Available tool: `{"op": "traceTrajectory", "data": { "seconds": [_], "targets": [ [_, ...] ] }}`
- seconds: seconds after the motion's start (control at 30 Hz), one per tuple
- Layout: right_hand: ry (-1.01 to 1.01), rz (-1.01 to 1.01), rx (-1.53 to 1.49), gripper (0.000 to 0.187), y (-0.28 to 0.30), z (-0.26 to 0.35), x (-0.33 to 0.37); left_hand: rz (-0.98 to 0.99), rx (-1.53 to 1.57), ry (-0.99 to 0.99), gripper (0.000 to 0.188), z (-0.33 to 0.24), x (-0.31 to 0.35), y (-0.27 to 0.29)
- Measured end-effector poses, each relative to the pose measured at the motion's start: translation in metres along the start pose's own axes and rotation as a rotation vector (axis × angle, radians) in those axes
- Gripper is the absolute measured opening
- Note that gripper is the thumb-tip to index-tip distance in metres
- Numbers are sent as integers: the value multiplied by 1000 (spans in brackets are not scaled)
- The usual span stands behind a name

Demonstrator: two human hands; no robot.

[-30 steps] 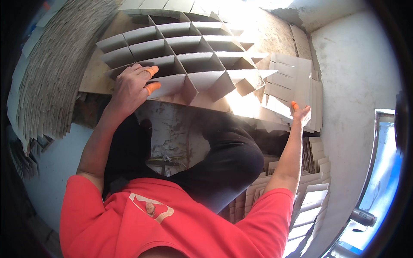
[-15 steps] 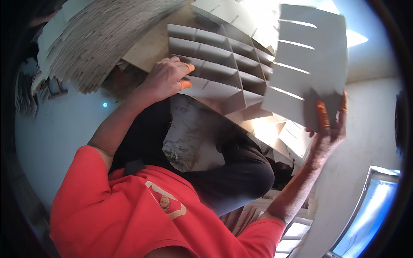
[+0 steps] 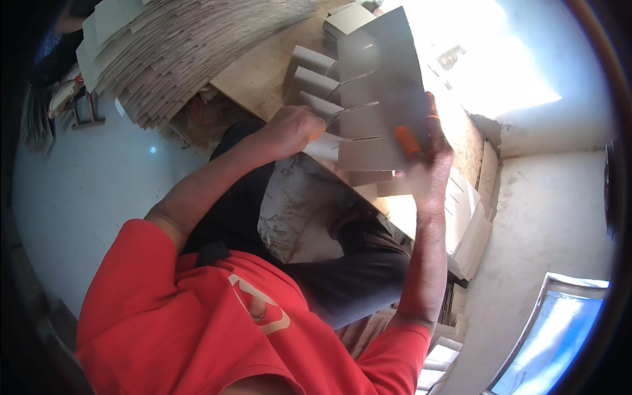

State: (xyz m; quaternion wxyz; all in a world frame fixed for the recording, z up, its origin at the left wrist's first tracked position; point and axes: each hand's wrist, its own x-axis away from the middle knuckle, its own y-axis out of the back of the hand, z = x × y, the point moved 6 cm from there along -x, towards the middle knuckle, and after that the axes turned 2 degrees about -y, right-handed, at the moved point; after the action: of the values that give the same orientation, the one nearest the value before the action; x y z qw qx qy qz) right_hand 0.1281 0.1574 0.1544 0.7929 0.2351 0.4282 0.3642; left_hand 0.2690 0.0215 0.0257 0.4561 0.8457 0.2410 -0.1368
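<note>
In my right hand [image 3: 428, 155] is a slotted cardboard sheet [image 3: 378, 56], tilted upright, with orange covers on the fingers that press against it. Its slots open toward several upright cardboard strips [image 3: 313, 82], and their ends meet the slotted edge. My left hand [image 3: 293, 131] is closed at the near strips, its fingers curled round the end of one; the fingertips are partly hidden. The sheet hides the right part of the strips.
A tall fanned pile of cardboard sheets [image 3: 178, 56] stands at the far left on a wooden board [image 3: 253, 69]. More slotted sheets [image 3: 464, 210] lean by the wall at the right. A small cardboard stack [image 3: 349, 20] lies at the back. My bent legs [image 3: 349, 283] are below the board.
My right hand has brought the slotted sheet left and over the strips, which it now partly covers. My left hand has shifted slightly right, its fingers more tightly curled.
</note>
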Motion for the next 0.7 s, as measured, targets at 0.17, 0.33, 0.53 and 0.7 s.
{"op": "traceTrajectory", "data": {
  "seconds": [0.17, 0.33, 0.53, 0.7],
  "targets": [
    [-481, 261, -262, 65, -33, 4, -3, 47, 0, 39, 13, 8, 2, -1],
    [-782, 354, -479, 34, -63, -10, 4, 43, -1, 52, 10, 6, 0, -1],
    [-324, 820, 239, 86, -118, -35, 34, 40, -16, 58, 8, 3, -9, -3],
    [-207, 654, 374, 70, -101, -15, 24, -37, -167, 11, 24, 3, 1, 7]
  ]
}}
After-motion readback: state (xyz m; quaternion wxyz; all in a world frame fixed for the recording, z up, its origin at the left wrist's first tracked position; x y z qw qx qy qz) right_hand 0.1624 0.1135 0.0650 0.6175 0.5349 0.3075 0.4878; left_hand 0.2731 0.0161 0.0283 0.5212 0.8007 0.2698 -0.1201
